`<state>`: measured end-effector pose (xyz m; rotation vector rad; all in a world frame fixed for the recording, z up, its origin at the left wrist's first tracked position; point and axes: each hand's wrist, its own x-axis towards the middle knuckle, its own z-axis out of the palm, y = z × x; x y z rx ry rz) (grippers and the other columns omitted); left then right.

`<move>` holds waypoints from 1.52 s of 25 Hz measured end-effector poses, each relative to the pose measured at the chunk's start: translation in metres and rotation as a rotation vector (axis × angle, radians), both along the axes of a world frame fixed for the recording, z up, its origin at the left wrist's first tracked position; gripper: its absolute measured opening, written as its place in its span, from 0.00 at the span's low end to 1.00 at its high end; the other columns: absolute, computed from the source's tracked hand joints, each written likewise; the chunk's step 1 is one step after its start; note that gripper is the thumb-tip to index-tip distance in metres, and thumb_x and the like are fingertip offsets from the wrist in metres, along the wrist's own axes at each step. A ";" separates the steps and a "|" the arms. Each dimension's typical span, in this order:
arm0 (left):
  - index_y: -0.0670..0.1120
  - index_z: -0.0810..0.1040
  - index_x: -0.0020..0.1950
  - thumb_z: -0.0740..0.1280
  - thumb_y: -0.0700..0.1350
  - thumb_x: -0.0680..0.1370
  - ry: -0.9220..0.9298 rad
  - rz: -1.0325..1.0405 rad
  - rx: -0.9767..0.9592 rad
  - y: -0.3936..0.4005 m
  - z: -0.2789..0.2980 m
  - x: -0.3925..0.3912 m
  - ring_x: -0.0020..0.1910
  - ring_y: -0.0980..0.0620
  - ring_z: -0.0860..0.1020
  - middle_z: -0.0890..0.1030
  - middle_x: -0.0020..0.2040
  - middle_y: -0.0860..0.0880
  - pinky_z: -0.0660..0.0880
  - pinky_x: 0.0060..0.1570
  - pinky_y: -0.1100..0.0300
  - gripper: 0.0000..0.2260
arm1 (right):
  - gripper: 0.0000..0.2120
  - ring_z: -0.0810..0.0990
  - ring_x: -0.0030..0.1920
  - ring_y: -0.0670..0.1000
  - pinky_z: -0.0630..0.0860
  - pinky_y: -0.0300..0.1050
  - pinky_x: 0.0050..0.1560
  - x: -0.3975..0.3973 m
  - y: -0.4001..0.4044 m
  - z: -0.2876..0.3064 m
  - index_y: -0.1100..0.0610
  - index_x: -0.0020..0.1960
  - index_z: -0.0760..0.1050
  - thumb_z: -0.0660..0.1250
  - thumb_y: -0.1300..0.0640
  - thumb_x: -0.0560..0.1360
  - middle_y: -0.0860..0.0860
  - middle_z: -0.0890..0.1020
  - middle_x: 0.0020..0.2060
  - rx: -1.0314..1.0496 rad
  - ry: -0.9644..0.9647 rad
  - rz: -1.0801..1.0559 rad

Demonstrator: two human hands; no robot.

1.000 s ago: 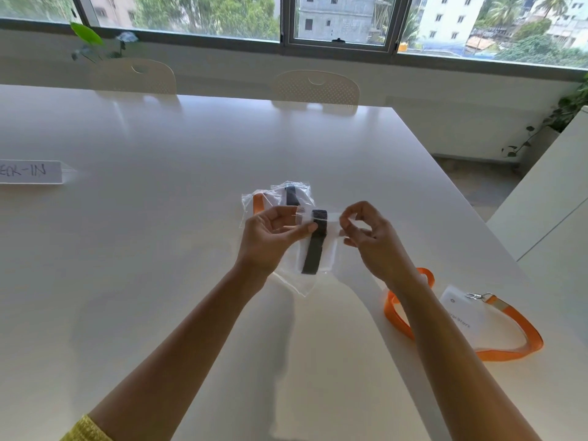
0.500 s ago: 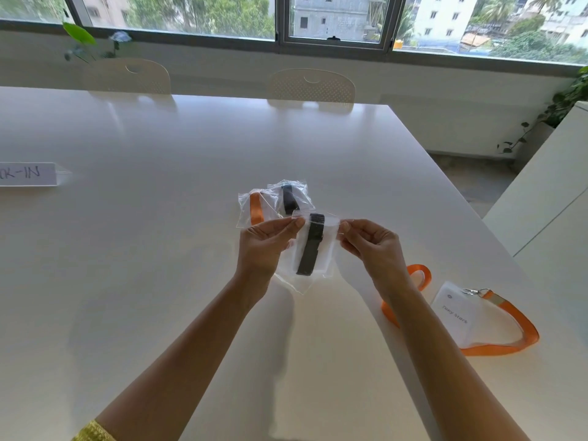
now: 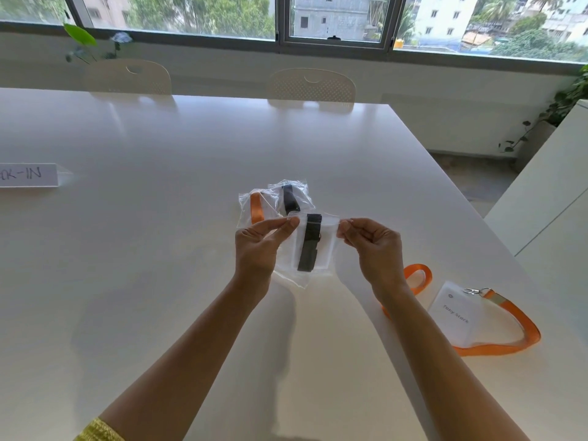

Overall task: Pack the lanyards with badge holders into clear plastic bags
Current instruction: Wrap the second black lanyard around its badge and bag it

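A clear plastic bag holding a folded black lanyard is held up above the white counter, near the middle of the view. Its top edge is pinched at the two corners: the left hand has thumb and forefinger closed on the left corner, and the right hand has its fingers closed on the right corner. From this hold, the bag's top strip is judged to be in the course of being sealed, though it cannot be told from this view whether the closure is already pressed shut, nor whether a badge holder lies inside with the black strap. Just beyond the held bag, toward 12 o'clock, two packed bags lie on the counter, one with an orange lanyard and, touching it on the right, one with a black lanyard; these are taken as finished. At about 4 o'clock from the hands, well apart from the bags, a loose orange lanyard lies unbagged, clipped to a badge holder with a name card. It is judged that two items are done, a third is nearly done, and at least this one is left. At 9 o'clock, far off, a handwritten paper sign lies flat.
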<state>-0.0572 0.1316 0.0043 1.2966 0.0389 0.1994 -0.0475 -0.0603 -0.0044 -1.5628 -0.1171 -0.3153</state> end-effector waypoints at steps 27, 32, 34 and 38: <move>0.38 0.83 0.60 0.71 0.43 0.78 0.097 0.087 -0.165 -0.013 -0.006 0.008 0.66 0.37 0.77 0.77 0.69 0.38 0.76 0.63 0.35 0.13 | 0.07 0.86 0.43 0.47 0.83 0.44 0.52 0.002 0.013 0.004 0.51 0.47 0.84 0.72 0.62 0.75 0.45 0.87 0.41 -0.147 -0.094 -0.119; 0.39 0.84 0.59 0.71 0.43 0.79 0.100 0.055 -0.173 -0.011 -0.004 0.008 0.60 0.42 0.82 0.83 0.61 0.43 0.81 0.58 0.45 0.12 | 0.11 0.86 0.43 0.46 0.82 0.43 0.52 0.000 0.011 0.005 0.48 0.44 0.83 0.72 0.64 0.75 0.42 0.86 0.39 -0.157 -0.109 -0.116; 0.42 0.85 0.56 0.71 0.45 0.78 0.105 0.036 -0.130 -0.009 -0.004 0.007 0.57 0.45 0.83 0.86 0.55 0.45 0.82 0.55 0.48 0.10 | 0.07 0.86 0.42 0.47 0.83 0.43 0.50 -0.001 0.012 0.004 0.50 0.45 0.84 0.72 0.62 0.75 0.43 0.87 0.38 -0.096 -0.085 -0.083; 0.45 0.86 0.53 0.72 0.50 0.75 0.098 0.024 -0.104 -0.007 -0.002 0.004 0.58 0.48 0.82 0.85 0.58 0.44 0.81 0.57 0.47 0.11 | 0.05 0.85 0.41 0.49 0.83 0.42 0.47 0.000 0.011 0.001 0.54 0.48 0.84 0.71 0.62 0.76 0.47 0.87 0.41 -0.053 -0.052 -0.043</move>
